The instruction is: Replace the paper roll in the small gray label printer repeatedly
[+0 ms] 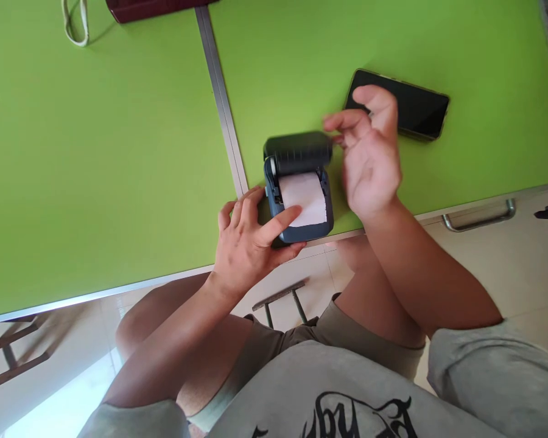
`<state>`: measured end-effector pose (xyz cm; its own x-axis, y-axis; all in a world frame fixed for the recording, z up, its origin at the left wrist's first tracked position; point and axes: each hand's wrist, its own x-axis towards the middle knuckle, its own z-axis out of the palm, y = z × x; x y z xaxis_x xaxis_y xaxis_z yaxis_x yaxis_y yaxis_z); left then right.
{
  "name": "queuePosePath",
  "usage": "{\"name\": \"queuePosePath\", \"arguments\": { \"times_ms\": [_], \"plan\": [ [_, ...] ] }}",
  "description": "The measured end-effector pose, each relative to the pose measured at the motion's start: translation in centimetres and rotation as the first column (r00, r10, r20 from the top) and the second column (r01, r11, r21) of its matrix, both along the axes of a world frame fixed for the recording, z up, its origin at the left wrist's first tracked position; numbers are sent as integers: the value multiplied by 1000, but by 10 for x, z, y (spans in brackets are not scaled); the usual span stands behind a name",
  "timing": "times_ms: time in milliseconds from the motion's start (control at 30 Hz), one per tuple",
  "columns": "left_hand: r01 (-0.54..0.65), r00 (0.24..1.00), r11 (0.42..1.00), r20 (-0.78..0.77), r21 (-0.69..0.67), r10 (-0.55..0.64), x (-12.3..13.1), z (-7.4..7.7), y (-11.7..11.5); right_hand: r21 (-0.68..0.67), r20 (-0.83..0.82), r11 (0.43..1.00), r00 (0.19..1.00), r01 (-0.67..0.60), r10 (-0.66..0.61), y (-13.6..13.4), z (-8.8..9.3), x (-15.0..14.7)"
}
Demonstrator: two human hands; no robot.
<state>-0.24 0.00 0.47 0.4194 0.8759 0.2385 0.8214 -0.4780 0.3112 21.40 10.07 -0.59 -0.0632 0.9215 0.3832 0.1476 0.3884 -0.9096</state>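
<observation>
A small dark-blue portable label printer rests near the front edge of the table, its black lid swung up and slightly blurred. Inside the printer lies a white paper roll. My left hand grips the printer from its left side and front, with the thumb across the lower left of the paper. To the right of the raised lid is my right hand, palm up and fingers apart, holding nothing. Its fingertips are close to the lid's right end; whether they touch it I cannot tell.
Behind my right hand a black smartphone lies on the green table. A metal strip runs across the tabletop. At the back are a dark red object and a white cord loop. A metal handle sits below the front edge.
</observation>
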Motion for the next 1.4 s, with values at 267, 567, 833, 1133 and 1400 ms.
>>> {"name": "queuePosePath", "arguments": {
  "times_ms": [267, 567, 833, 1133, 1400],
  "plan": [
    [-12, 1000, 998, 3, 64, 12, 1, -2, -1, -66, 154, 964, 952, -256, 263, -6, 8, 6],
    [-36, 999, 996, 2, 85, 36, 5, -1, -1, -169, 348, 905, 835, -391, 426, 0, 17, 16],
    [-44, 999, 993, 11, 110, 43, 7, -4, 0, -216, 346, 888, 819, -406, 458, -4, 26, 13],
    [-129, 991, 990, 34, 58, 127, 9, -8, 0, -106, 170, 991, 981, -76, 94, -5, 4, 5],
    [-99, 993, 993, 68, 72, 94, -1, -4, 0, -56, 278, 991, 951, -125, 136, -10, 12, 1]
  ]
}}
